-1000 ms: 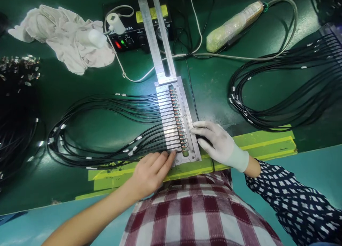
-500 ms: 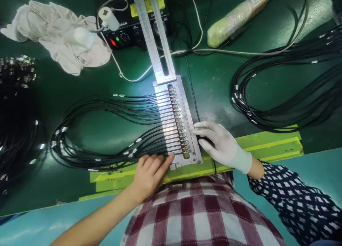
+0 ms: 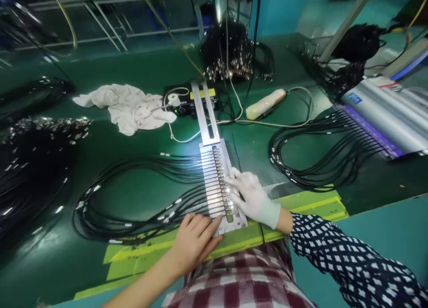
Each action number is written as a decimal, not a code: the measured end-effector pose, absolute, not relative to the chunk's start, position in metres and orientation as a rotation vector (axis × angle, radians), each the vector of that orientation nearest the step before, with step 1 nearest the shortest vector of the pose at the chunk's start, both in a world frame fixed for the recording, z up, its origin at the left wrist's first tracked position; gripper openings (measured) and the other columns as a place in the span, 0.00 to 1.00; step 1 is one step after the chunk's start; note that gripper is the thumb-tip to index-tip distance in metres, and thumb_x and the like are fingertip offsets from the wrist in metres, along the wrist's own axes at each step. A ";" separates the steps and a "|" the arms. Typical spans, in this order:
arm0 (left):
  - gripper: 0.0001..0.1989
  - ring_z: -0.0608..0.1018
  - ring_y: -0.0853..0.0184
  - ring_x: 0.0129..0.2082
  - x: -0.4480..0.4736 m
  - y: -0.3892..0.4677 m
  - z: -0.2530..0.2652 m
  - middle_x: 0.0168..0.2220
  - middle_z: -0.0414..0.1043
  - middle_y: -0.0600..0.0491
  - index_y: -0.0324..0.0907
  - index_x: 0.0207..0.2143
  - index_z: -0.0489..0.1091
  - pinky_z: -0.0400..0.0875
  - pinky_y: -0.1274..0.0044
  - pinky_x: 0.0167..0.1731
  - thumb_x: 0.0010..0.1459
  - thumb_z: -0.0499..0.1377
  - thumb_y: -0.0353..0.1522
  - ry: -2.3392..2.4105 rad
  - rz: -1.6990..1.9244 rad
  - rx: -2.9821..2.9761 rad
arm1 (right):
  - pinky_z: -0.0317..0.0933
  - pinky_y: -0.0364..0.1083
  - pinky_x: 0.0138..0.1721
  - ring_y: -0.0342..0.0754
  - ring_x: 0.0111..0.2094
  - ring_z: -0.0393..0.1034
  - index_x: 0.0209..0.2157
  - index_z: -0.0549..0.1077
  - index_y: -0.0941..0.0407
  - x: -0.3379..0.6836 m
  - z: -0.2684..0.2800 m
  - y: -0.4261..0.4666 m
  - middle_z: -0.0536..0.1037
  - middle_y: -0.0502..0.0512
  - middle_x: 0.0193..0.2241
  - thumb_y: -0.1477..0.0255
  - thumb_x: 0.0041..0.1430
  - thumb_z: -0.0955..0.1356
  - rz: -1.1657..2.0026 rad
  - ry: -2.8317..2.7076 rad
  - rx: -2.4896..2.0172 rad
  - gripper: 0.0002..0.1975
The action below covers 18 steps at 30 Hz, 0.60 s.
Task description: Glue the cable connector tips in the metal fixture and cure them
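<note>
A metal fixture (image 3: 236, 219) lies on the bench before me, holding a row of small connectors (image 3: 219, 170) in its slot. Black cables (image 3: 150, 162) run from the connectors to the left and loop round. My bare left hand (image 3: 195, 239) rests palm down at the near left corner, its index fingertip touching the fixture beside the lowest cable; its fingers are stretched out. Over the right edge reaches my right hand (image 3: 252, 196), in a white glove, fingers apart and fingertips at the connectors. A slotted metal bar (image 3: 201, 114) joins the far end of the fixture.
Behind the fixture stands a black control box (image 3: 185, 108), with a white cloth (image 3: 125, 107) to its left. A wrapped handle-like object (image 3: 265, 104) lies to the right. Cable bundles (image 3: 36, 165) fill the left side; another coil (image 3: 284, 165) leads to a silver machine (image 3: 391, 112). Yellow-green tape (image 3: 310, 205) lines the near edge.
The camera view has tilted up, showing more of the bench's far side. My right hand has moved from the fixture's right edge onto the connectors. My left hand stays at the near corner.
</note>
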<state>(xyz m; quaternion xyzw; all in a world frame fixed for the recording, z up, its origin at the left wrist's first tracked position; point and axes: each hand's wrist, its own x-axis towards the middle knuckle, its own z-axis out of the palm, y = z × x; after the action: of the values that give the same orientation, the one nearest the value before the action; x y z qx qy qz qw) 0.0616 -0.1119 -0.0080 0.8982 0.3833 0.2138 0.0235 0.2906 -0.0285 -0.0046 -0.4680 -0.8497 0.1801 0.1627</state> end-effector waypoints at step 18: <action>0.15 0.73 0.68 0.32 0.041 -0.110 -0.054 0.31 0.73 0.52 0.41 0.48 0.74 0.62 0.74 0.37 0.69 0.50 0.36 1.259 0.848 3.081 | 0.58 0.65 0.59 0.60 0.60 0.61 0.59 0.66 0.57 0.355 0.083 0.253 0.64 0.62 0.61 0.64 0.65 0.69 0.568 -1.313 -2.124 0.24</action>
<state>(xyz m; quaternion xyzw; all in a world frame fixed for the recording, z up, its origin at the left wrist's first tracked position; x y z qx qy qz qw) 0.0409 -0.1098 -0.0536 0.8874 0.3627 0.2443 -0.1460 0.3555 0.2534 0.0830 -0.7947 -0.4914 0.2124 0.2861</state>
